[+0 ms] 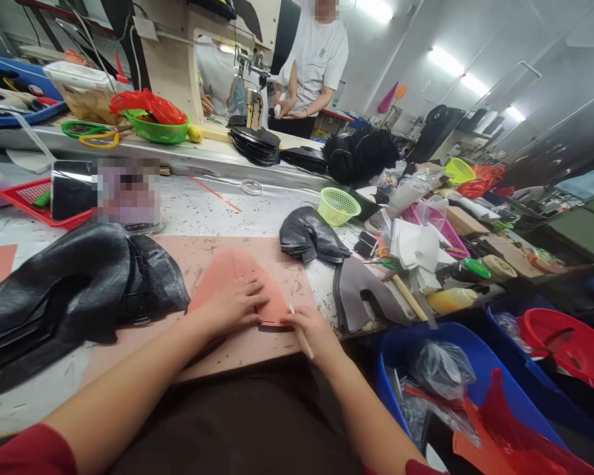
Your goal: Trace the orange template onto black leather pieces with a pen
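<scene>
The pink template (242,284) lies on a black leather piece (273,327), near centre on the pink board (257,356). The left hand (232,307) presses it flat, fingers spread. The right hand (311,333) is clamped on a white marking stick (301,336) at the template's near-right edge. A pile of black leather (79,284) lies to the left and a grey piece (361,290) to the right.

Only one camera was used, and it sat on the person's head. It looked forward and down at the work table (212,211). It was very near the left hand (232,305) and right hand (313,333). Farther off, it saw another person (317,66) across the table.
</scene>
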Demonstrator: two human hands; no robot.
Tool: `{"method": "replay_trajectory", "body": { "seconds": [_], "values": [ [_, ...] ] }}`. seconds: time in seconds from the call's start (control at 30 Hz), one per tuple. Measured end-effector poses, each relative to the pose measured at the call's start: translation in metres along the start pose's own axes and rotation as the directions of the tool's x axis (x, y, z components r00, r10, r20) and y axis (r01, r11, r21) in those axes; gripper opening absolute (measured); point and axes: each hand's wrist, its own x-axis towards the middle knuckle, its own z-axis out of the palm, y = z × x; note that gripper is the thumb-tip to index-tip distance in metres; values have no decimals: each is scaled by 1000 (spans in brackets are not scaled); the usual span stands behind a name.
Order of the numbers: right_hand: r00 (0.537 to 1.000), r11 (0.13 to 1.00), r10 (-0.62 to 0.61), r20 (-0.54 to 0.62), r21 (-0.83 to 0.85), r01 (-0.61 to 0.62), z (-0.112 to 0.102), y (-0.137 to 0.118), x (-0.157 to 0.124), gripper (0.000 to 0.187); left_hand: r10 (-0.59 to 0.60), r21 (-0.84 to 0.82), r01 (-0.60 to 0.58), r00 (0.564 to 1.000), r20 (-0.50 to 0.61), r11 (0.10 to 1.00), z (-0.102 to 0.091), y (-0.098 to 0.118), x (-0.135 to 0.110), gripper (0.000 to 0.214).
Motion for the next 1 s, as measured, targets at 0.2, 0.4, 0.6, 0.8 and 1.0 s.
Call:
{"method": "replay_trajectory", "body": {
  "seconds": [0.2,0.4,0.6,0.8,1.0],
  "values": [
    [987,953,118,113,265,-145,-13,-9,18,27,17,8,-16,1000,-23,1000,0,0,0,36],
    [969,953,116,219,249,-171,3,-23,27,21,35,-28,-38,994,-102,999,8,-5,-1,35],
    [872,849,268,411,327,-415,-32,8,29,23,25,-45,-29,996,-87,999,10,-9,-1,39],
    [867,772,365,339,410,-486,-14,18,70,17,14,0,-14,991,-134,1000,8,-5,-8,33],
    [950,907,279,139,288,-308,22,-21,106,9,-21,-17,17,954,-299,1000,-4,4,-14,24]
  ]
}}
